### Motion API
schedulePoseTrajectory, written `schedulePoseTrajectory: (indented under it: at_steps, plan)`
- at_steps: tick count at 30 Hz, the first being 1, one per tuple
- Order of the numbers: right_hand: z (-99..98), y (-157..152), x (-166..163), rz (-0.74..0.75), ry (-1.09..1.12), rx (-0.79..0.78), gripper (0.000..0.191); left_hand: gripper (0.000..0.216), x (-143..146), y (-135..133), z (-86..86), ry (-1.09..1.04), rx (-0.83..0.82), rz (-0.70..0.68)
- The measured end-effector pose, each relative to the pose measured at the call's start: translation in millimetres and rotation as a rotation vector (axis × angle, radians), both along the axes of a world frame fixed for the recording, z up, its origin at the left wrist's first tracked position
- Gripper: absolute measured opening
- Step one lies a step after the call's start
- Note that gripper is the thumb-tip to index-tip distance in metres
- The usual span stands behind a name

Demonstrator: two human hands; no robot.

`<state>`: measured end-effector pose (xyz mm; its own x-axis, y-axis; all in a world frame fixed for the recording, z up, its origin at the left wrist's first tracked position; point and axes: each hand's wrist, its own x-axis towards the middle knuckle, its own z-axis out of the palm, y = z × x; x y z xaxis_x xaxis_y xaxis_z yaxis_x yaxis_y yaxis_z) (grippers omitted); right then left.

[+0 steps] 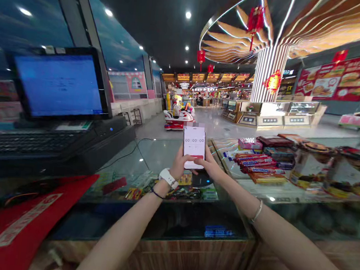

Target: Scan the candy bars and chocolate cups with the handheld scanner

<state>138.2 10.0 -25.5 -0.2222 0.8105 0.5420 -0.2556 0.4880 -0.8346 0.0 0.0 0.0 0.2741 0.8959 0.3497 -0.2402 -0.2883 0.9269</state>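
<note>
A smartphone (pixel 193 146) is held upright over the glass counter, its lit screen showing a timer that reads 00:00:00 above a red button. My left hand (pixel 179 163) is closed around its left edge, with the thumb across the lower screen. From the other side my right hand (pixel 212 167) grips the right edge, its thumb also over the bottom of the screen. The fingers behind the phone are mostly hidden. A white watch (pixel 168 178) and a dark band circle my left wrist; a bracelet (pixel 258 211) sits on my right forearm.
To the left stand a monitor (pixel 59 85) with a blue screen, a keyboard (pixel 23 141) and a red cloth or bag (pixel 32 218). Mentos packs (pixel 257 160) and lidded tubs (pixel 312 167) lie on the right counter. Beyond it, a toy ride car (pixel 178 117) stands on the floor.
</note>
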Motion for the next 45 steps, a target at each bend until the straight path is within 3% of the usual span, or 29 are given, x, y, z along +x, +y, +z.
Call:
schedulePoseTrajectory:
  at_steps: [5,12,27,45]
  plan:
    - [0.9,-2.2,0.5,-0.011,0.008,0.013,0.061,0.076,0.8,-4.0,-0.8,-0.011,0.018,0.022]
    - [-1.3,-1.6,-0.1,-0.045,0.001,0.024,0.058,0.066,2.0,-5.7,0.9,-0.047,0.040,0.035]
    - [2.2,-3.3,1.6,0.000,0.003,0.003,0.050,0.082,0.9,-5.1,0.6,-0.044,0.034,-0.005]
    - [1.8,-2.7,1.5,-0.004,0.003,0.017,0.049,0.067,2.5,-6.4,2.5,-0.051,0.039,0.057]
